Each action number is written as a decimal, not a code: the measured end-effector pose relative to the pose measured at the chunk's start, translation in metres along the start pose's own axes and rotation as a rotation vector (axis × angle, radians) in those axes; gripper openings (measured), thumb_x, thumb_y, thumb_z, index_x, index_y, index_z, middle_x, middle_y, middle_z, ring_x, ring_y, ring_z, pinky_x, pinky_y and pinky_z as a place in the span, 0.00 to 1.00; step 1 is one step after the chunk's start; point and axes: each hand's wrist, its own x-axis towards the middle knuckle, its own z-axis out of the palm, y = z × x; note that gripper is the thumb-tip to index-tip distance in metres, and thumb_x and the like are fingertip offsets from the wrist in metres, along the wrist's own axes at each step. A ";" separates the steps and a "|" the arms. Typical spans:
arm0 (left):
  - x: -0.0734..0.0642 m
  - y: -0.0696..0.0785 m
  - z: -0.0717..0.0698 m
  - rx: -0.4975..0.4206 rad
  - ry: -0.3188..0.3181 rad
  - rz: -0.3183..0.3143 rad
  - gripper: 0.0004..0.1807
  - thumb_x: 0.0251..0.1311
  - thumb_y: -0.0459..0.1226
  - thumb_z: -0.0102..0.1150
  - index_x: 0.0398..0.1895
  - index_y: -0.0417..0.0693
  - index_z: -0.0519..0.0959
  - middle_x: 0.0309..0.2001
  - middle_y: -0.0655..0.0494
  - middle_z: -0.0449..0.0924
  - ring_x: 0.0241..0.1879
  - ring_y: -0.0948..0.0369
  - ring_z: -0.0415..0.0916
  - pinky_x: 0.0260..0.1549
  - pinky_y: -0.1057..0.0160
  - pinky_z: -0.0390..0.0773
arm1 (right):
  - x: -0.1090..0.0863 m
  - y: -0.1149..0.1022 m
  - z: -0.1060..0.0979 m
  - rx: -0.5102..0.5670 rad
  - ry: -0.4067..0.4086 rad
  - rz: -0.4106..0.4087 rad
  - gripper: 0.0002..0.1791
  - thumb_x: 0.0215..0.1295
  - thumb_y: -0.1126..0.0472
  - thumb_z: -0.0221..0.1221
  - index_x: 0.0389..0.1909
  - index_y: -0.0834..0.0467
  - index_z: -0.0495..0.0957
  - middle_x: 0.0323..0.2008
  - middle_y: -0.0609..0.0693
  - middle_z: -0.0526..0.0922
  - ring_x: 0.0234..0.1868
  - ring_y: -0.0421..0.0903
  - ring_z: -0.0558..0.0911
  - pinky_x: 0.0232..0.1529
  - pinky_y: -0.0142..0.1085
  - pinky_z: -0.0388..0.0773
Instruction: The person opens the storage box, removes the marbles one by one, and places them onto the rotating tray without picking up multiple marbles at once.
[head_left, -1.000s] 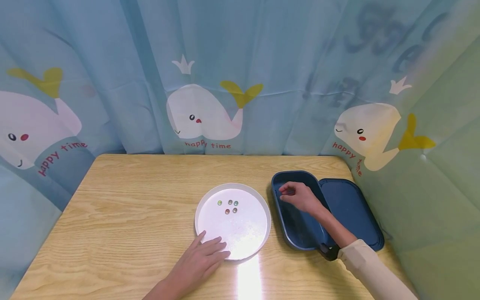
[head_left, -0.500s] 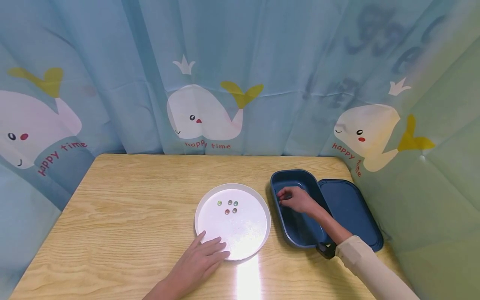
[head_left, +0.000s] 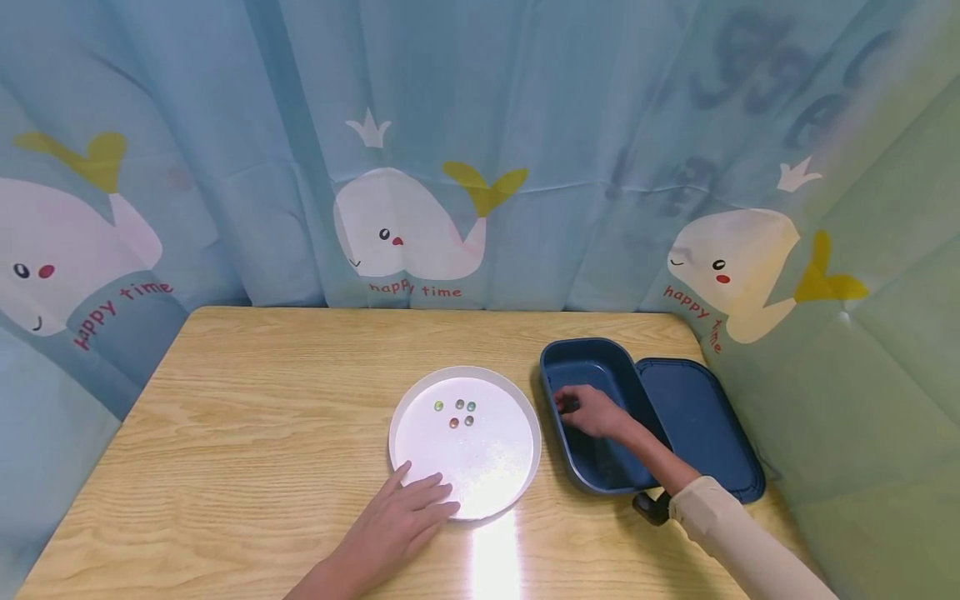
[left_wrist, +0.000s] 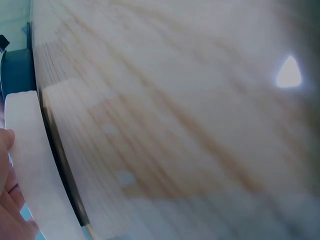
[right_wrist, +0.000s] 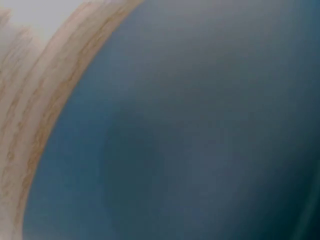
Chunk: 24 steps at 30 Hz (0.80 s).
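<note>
In the head view my left hand (head_left: pixel 397 521) rests with spread fingers over the near left rim of a round white tray (head_left: pixel 480 487). Its fingers (left_wrist: pixel 12 195) also show beside the tray's white wall (left_wrist: pixel 35 150) in the left wrist view. Several small glass marbles (head_left: pixel 460 405), one green and one reddish, lie grouped toward the tray's far side. My right hand (head_left: pixel 592 410) is down inside a deep dark blue box (head_left: pixel 600 467), near its left wall, fingers bent. Whether its fingertips hold anything is hidden. Only the blurred blue box (right_wrist: pixel 150 125) and wood appear in the right wrist view.
A dark blue lid (head_left: pixel 697 417) lies flat to the right of the box, beneath the right forearm. The wooden table (head_left: pixel 262 417) extends to the left. A blue whale-print curtain (head_left: pixel 585 233) hangs along the back and right side.
My right hand has lowered slightly further into the blue box and shifted a little nearer to me. The left hand, tray and marbles have stayed in place.
</note>
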 end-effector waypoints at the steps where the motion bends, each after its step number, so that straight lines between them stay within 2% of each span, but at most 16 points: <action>1: 0.000 0.000 0.000 0.000 0.000 0.001 0.12 0.70 0.43 0.53 0.48 0.58 0.86 0.53 0.58 0.84 0.57 0.57 0.78 0.62 0.42 0.64 | 0.000 0.000 0.001 0.001 0.003 0.003 0.14 0.58 0.73 0.61 0.47 0.66 0.80 0.40 0.53 0.83 0.43 0.51 0.80 0.40 0.40 0.76; 9: 0.000 0.000 0.000 -0.001 0.006 0.006 0.12 0.69 0.43 0.54 0.48 0.57 0.86 0.53 0.58 0.84 0.57 0.57 0.77 0.62 0.42 0.64 | 0.000 -0.001 0.004 0.019 0.062 0.008 0.17 0.59 0.73 0.62 0.51 0.66 0.77 0.36 0.49 0.82 0.42 0.51 0.81 0.41 0.41 0.76; 16: 0.001 0.001 -0.001 -0.004 0.025 0.013 0.13 0.72 0.43 0.51 0.47 0.57 0.86 0.53 0.58 0.84 0.57 0.57 0.78 0.61 0.42 0.65 | 0.000 0.000 0.006 0.015 0.081 0.010 0.21 0.60 0.74 0.61 0.56 0.68 0.74 0.36 0.49 0.82 0.42 0.51 0.81 0.41 0.42 0.77; 24: 0.001 0.001 -0.001 0.002 0.022 0.014 0.15 0.74 0.45 0.48 0.47 0.57 0.86 0.53 0.58 0.84 0.57 0.57 0.78 0.61 0.42 0.64 | 0.003 0.001 0.008 -0.016 0.105 0.008 0.18 0.60 0.73 0.61 0.52 0.66 0.76 0.35 0.49 0.81 0.40 0.48 0.81 0.41 0.41 0.76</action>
